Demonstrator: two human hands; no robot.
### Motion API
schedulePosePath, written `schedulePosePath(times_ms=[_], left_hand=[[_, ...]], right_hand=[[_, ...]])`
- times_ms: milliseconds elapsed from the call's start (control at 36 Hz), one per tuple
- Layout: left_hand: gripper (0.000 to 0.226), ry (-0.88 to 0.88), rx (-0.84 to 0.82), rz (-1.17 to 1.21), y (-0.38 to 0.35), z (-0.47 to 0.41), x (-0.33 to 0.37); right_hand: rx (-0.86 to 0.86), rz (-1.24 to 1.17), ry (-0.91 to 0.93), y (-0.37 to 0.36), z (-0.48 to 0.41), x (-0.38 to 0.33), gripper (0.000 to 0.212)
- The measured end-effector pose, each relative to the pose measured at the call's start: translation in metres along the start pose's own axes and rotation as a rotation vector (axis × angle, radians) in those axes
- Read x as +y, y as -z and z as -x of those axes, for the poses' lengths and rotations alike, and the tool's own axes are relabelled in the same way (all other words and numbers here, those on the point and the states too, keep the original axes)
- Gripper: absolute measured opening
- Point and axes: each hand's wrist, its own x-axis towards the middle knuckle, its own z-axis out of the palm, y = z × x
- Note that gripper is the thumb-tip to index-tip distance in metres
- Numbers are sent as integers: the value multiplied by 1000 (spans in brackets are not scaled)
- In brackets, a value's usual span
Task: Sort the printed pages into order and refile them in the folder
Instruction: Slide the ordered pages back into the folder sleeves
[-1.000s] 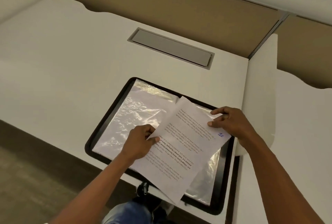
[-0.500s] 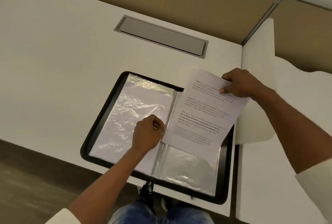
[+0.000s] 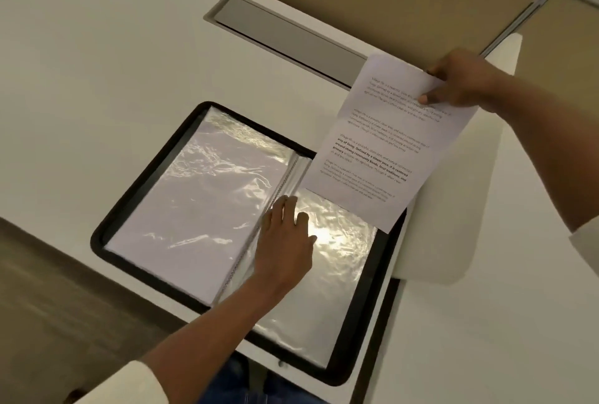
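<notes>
Head view: the right hand [image 3: 460,82] pinches a printed page [image 3: 389,141] by its top corner over the open folder [image 3: 361,306], the left hand [image 3: 285,241] lies flat, fingers straight, on a clear sleeve [image 3: 334,274], so refiling seems underway; next, open that sleeve's mouth.

Soft, even light falls from overhead on the smooth white worktop [image 3: 97,79]. The clear plastic sleeves [image 3: 207,196] of the open black-rimmed folder [image 3: 107,235] throw crinkled glare, brightest on its right half. Left of the folder, the grey-brown floor [image 3: 48,306] lies dim. The frame is slightly soft, and small print on the white printed page [image 3: 389,144] above the folder blurs.
</notes>
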Motion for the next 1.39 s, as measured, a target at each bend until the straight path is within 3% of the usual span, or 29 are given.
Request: schedulePosePath(times_ms=[139, 333, 417, 667, 750, 889, 1083, 1389], left_hand=[[53, 32, -20, -1, -27, -18, 46], [99, 162, -172, -74, -40, -42, 102], [112, 198, -232, -112, -44, -51, 117], [51, 193, -185, -15, -33, -52, 126], [28, 183, 15, 107, -36, -50, 124], [8, 411, 218, 326, -27, -47, 132], [3, 722, 240, 594, -8, -49, 128], [21, 760, 327, 634, -1, -36, 121]], right_hand=[[-30, -42, 29, 6, -20, 22, 45], [-42, -39, 13, 16, -46, 43, 15], [-14, -64, 39, 24, -55, 50, 16], [-40, -166, 17, 47, -79, 73, 14], [-67, -181, -12, 51, -85, 78, 19], [-82, -277, -31, 49, -83, 76, 8], [-123, -449, -77, 41, -76, 74, 16], [-225, -648, -64, 22, -85, 70, 20]])
